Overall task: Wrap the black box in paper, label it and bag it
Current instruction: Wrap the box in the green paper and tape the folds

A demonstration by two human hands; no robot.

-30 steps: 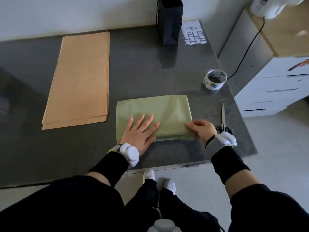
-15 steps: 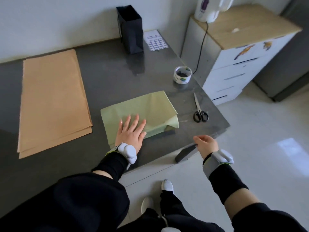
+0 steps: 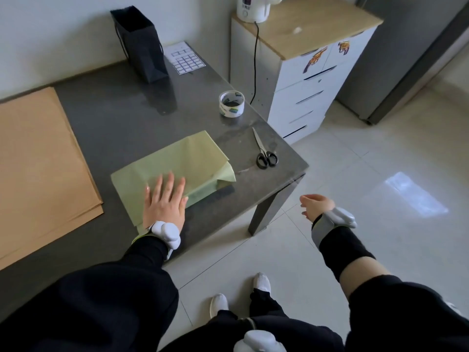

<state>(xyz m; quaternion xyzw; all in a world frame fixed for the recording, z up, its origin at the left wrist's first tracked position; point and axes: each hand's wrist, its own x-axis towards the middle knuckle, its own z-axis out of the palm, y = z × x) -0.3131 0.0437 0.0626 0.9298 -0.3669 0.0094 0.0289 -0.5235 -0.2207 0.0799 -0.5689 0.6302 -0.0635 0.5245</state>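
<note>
Pale green paper [image 3: 182, 163] lies folded over the black box, of which only a dark edge [image 3: 223, 192] shows at the near right. My left hand [image 3: 165, 200] presses flat on the near part of the paper, fingers spread. My right hand [image 3: 314, 205] hangs off the table's right corner above the floor, fingers loosely curled, holding nothing. A black paper bag [image 3: 139, 44] stands at the back of the table, with a white label sheet [image 3: 185, 58] beside it. A tape roll [image 3: 231, 103] and scissors [image 3: 264, 151] lie right of the paper.
A stack of brown paper sheets [image 3: 38, 168] covers the table's left side. The grey table [image 3: 121, 118] ends at a corner near the scissors. A white drawer cabinet [image 3: 304, 92] with a kettle [image 3: 253, 7] on it stands to the right, beside tiled floor.
My right hand let go of the paper's right end and moved off the table to the right. The paper flap there sprang up. The view swung right; my left hand stayed pressing.
</note>
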